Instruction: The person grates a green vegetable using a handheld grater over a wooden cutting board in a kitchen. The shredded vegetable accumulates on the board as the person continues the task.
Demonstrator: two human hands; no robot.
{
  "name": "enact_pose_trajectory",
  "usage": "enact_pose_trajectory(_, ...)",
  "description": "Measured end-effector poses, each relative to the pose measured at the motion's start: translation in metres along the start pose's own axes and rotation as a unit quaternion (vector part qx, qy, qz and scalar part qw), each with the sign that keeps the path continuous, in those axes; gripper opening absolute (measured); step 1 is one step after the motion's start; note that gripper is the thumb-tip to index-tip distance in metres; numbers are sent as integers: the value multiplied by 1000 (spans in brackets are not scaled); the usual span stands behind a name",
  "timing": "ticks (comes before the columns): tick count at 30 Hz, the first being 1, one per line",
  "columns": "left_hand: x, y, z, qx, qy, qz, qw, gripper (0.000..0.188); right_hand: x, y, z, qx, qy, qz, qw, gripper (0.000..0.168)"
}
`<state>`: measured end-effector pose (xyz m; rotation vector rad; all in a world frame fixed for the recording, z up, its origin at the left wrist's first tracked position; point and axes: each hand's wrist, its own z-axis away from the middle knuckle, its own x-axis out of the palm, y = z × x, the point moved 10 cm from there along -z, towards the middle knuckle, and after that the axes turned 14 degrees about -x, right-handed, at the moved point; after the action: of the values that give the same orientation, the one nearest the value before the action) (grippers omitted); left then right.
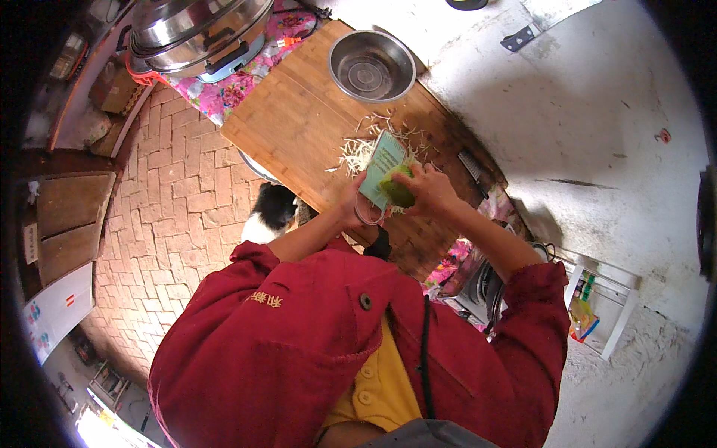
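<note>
My left hand [350,203] grips the lower end of a pale green grater [374,178], which is tilted over the wooden cutting board [291,106]. My right hand [430,191] holds a chunk of green vegetable [399,193] against the grater's face; its exact kind is not clear. Pale thin shreds [358,154] lie in a loose heap on the board under and beyond the grater. Past the shreds, near the board's far edge, stands a steel bowl [372,66] with nothing visible inside.
A knife or flat grater [469,167] lies at the board's right edge by the wall [560,140]. A large steel pot [207,33] stands on a floral cloth [232,95] at far left. A black-and-white animal [271,210] is on the brick floor [168,213]. A cleaver [518,38] is at top right.
</note>
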<state>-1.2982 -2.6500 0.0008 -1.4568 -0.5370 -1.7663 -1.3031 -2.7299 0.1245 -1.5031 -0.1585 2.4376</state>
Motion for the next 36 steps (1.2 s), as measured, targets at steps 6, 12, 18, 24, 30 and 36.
enact_pose_trajectory(6, -6, -5, 0, -12, 24, -30, 999, 73, 25, 74, -20, 134, 21, 32, 990, 86)
enact_pose_trajectory(12, -13, -6, -8, -3, -5, -34, 999, 72, 28, 65, -6, 127, 7, 9, 992, 84)
enact_pose_trajectory(18, -3, -5, -2, -3, -10, -5, 1000, 71, 3, 9, -5, 50, 15, 6, 999, 78)
enact_pose_trajectory(24, -11, -9, -7, 5, 21, -46, 999, 74, 26, 85, -23, 173, 36, 17, 984, 85)
enact_pose_trajectory(30, -16, -5, -6, -1, 23, 24, 999, 73, 1, 10, -8, 34, 39, 21, 998, 84)
enact_pose_trajectory(36, 5, -1, 6, 14, 10, 20, 1000, 72, 3, 27, -27, 69, 29, 25, 997, 83)
